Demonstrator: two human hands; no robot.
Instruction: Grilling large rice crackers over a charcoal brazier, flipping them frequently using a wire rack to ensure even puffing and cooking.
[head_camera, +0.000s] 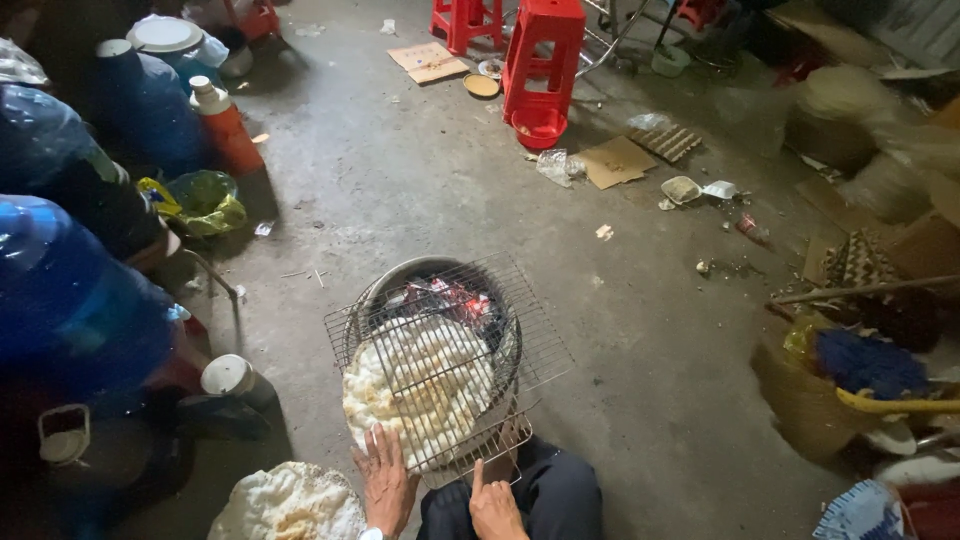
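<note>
- Both hands sit lowest in the view, at the near edge of the wire grill rack (450, 365): the left hand (385, 487) lies flat with fingers spread open on the near rim of the rice cracker (418, 385), pressing on the mesh above it; the right hand (495, 505) is loosely curled with its forefinger pointing up, touching the rack's near corner. Neither hand is closed around anything.
- Pale, blistered and round, the rice cracker is pressed between the two wire layers of the rack, over the near half of the charcoal stove (435, 320).
- Glowing coals show red through the mesh at the far side of the stove, beyond the cracker's edge.
- By the look of it the toasting step is in hand: the cracker is puffed and mostly white, with some yellow patches.
- Any next move calls for a firm hold on the rack's near edge, fingers kept off the hot wire over the coals, and the rack kept level so the brittle sheet does not crack.
- Another puffed cracker (288, 505) lies on the floor just left of the left hand.
- Farther out, blue water jugs (70, 300) stand along the left, red plastic stools (543, 55) at the far end, and scraps of cardboard (615, 160) litter the concrete floor (640, 330).
</note>
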